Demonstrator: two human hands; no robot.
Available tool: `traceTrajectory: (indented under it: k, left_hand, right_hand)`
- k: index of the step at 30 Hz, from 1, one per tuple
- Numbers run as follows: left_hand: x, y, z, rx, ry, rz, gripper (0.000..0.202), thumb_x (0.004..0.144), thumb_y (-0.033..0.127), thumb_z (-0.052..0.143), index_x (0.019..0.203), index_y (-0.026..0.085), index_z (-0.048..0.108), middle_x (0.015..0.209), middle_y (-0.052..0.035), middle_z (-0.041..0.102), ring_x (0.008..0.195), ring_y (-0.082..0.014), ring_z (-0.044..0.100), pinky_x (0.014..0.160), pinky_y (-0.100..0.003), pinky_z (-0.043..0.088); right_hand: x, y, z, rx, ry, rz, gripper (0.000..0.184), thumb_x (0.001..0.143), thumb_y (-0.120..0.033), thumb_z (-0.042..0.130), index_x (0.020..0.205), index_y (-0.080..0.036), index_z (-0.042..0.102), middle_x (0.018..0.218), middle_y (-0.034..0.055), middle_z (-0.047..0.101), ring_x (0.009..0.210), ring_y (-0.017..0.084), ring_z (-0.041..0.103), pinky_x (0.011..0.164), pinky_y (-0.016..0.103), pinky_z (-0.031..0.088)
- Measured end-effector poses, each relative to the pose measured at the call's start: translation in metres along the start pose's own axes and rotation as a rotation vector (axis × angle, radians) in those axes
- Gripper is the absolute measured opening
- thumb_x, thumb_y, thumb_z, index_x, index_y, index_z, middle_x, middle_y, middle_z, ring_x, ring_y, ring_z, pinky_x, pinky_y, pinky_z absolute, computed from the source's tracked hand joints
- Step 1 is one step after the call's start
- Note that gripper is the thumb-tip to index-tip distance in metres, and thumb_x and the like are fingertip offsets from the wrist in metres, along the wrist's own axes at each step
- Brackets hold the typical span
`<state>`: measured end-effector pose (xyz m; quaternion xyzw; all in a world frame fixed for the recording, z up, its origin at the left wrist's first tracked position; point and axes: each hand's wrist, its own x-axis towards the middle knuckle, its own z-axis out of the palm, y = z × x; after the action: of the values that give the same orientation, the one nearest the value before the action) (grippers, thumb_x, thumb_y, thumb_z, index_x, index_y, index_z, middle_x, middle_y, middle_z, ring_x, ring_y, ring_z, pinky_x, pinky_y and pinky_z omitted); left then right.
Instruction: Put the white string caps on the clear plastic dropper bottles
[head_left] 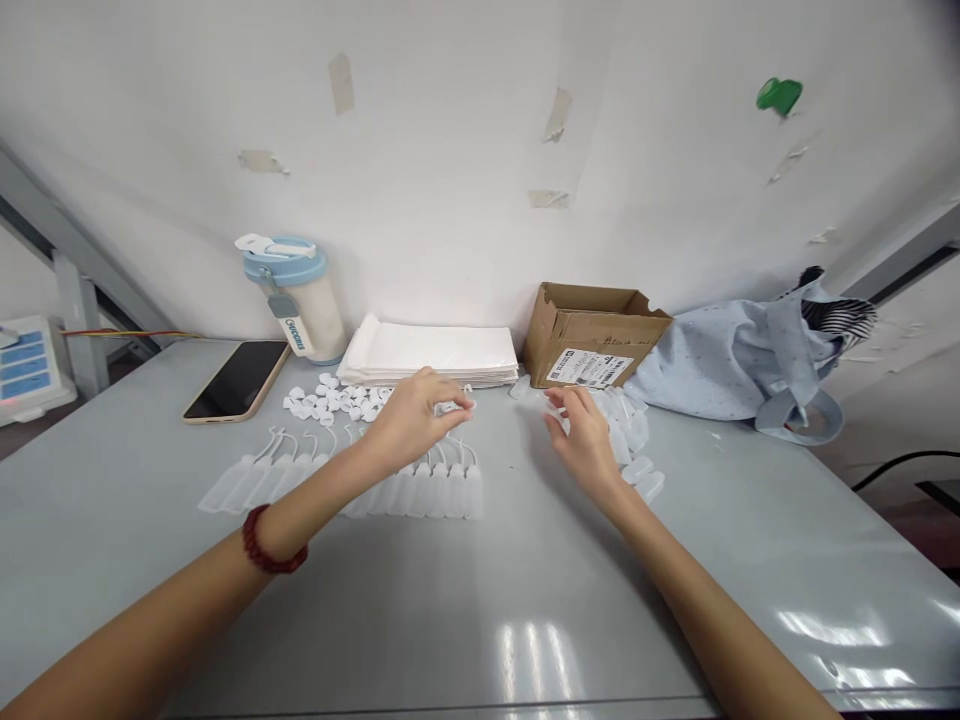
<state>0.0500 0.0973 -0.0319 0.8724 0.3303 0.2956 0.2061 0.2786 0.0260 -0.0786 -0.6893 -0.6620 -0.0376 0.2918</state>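
Translucent plastic vials (442, 495): side by side in a row on the grey table (375, 630), curved stems pointing away, partly behind the left forearm.
Loose translucent pieces (649, 487): heaped beside the right hand (583, 435).
Right fingers: curled, thumb near the fingertips; whether they grip anything cannot be told.
Left hand (416, 420): above the row's far side, thumb and forefinger pinching a small whitish part (448, 408).
White caps (330, 398): scattered beyond the row.
Smartphone (237, 382): left of the caps.
White envelopes (442, 348): stacked between tumbler (315, 310) and cardboard box (600, 335).
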Motion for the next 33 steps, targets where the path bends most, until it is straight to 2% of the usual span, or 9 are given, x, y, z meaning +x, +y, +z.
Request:
traceTrajectory:
  k: [3,5,11,13,15,19,24,29,33]
  left_hand:
    - [-0.025,0.008,0.000,-0.113,0.054,-0.064,0.011,0.081,0.029,0.062,0.081,0.023,0.070,0.088,-0.0017,0.071,0.087,-0.0199,0.062,0.079,-0.035,0.050]
    - [-0.037,0.012,0.001,-0.149,0.076,-0.117,0.013,0.082,0.031,0.061,0.082,0.022,0.070,0.088,-0.0025,0.070,0.087,-0.0198,0.062,0.078,-0.035,0.050]
    - [-0.048,0.015,0.005,-0.232,0.090,-0.191,0.015,0.084,0.031,0.059,0.082,0.022,0.070,0.085,-0.0026,0.069,0.081,-0.0180,0.063,0.061,-0.027,0.049]
    - [-0.050,0.015,0.007,-0.246,0.077,-0.182,0.016,0.085,0.031,0.058,0.085,0.022,0.071,0.087,-0.0030,0.069,0.085,-0.0184,0.062,0.058,-0.025,0.048]
    - [-0.052,0.017,0.008,-0.256,0.072,-0.161,0.016,0.086,0.030,0.057,0.087,0.022,0.071,0.089,-0.0031,0.069,0.087,-0.0184,0.062,0.061,-0.025,0.049]
    - [-0.056,0.018,0.009,-0.247,0.090,-0.077,0.012,0.086,0.025,0.059,0.084,0.022,0.071,0.090,-0.0023,0.069,0.089,-0.0174,0.062,0.076,-0.029,0.050]
    - [-0.058,0.019,0.008,-0.283,0.145,-0.035,0.007,0.083,0.021,0.063,0.081,0.022,0.069,0.089,-0.0015,0.070,0.088,-0.0169,0.063,0.080,-0.030,0.050]
    - [-0.059,0.023,0.008,-0.350,0.158,-0.079,0.004,0.080,0.020,0.067,0.077,0.022,0.068,0.087,-0.0002,0.070,0.086,-0.0161,0.063,0.078,-0.029,0.049]
    - [-0.060,0.025,0.009,-0.432,0.120,-0.142,0.007,0.079,0.019,0.066,0.072,0.020,0.067,0.085,-0.0004,0.069,0.084,-0.0157,0.063,0.077,-0.028,0.048]
  right_hand:
    - [-0.010,-0.022,-0.004,0.228,0.001,-0.036,0.030,0.087,-0.016,0.046,0.116,-0.018,0.053,0.108,0.0112,0.061,0.094,0.020,0.061,0.079,0.034,0.052]
    - [-0.018,-0.038,-0.005,0.398,-0.055,-0.039,0.029,0.088,-0.020,0.047,0.116,-0.020,0.055,0.109,0.0099,0.064,0.094,0.020,0.063,0.081,0.035,0.052]
    - [-0.035,-0.069,-0.013,0.718,-0.178,0.016,0.034,0.089,-0.025,0.050,0.123,-0.024,0.051,0.111,0.0079,0.063,0.103,0.020,0.061,0.085,0.036,0.052]
    - [-0.036,-0.073,-0.019,0.829,-0.218,0.074,0.040,0.090,-0.027,0.050,0.129,-0.026,0.045,0.111,0.0077,0.062,0.101,0.020,0.061,0.083,0.035,0.052]
    - [-0.034,-0.075,-0.023,0.925,-0.256,0.146,0.038,0.090,-0.028,0.050,0.128,-0.026,0.046,0.108,0.0073,0.063,0.098,0.019,0.063,0.083,0.035,0.051]
    - [-0.030,-0.073,-0.026,1.085,-0.262,0.329,0.020,0.084,-0.032,0.059,0.101,-0.023,0.056,0.092,0.0040,0.068,0.092,0.019,0.065,0.085,0.035,0.049]
    - [-0.029,-0.071,-0.023,1.186,-0.279,0.509,0.026,0.073,-0.036,0.072,0.089,-0.019,0.059,0.085,0.0023,0.068,0.075,0.016,0.066,0.079,0.034,0.050]
    - [-0.030,-0.076,-0.021,1.334,-0.332,0.577,0.028,0.070,-0.036,0.076,0.083,-0.018,0.059,0.081,0.0018,0.070,0.072,0.013,0.066,0.078,0.030,0.051]
    - [-0.033,-0.080,-0.018,1.427,-0.432,0.590,0.027,0.077,-0.040,0.070,0.083,-0.018,0.055,0.072,0.0019,0.070,0.072,0.014,0.069,0.072,0.027,0.052]
